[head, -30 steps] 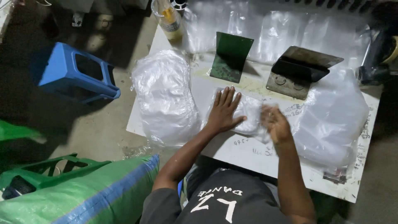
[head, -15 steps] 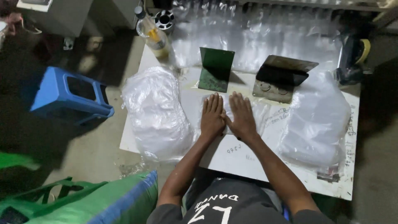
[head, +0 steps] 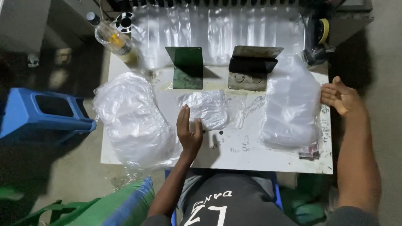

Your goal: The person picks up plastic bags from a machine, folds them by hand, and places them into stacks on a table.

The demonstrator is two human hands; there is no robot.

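left hand [head: 189,133] flat, fingers spread on small clear bag [head: 208,109]; right hand [head: 341,97] open past table edge [head: 327,138].

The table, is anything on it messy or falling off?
Yes. The big pile of clear bags on the left hangs over the edge of the white table, and pen scribbles mark the tabletop. Nothing looks spilled or broken.

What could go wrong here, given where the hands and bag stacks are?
1. The right-hand stack of clear bags lies at the table edge; the open right hand beside it might nudge it off.
2. Only the left hand touches the small bag pile, at its edge; the slick plastic may slide.
3. The big left heap overhangs the table edge and could slump.
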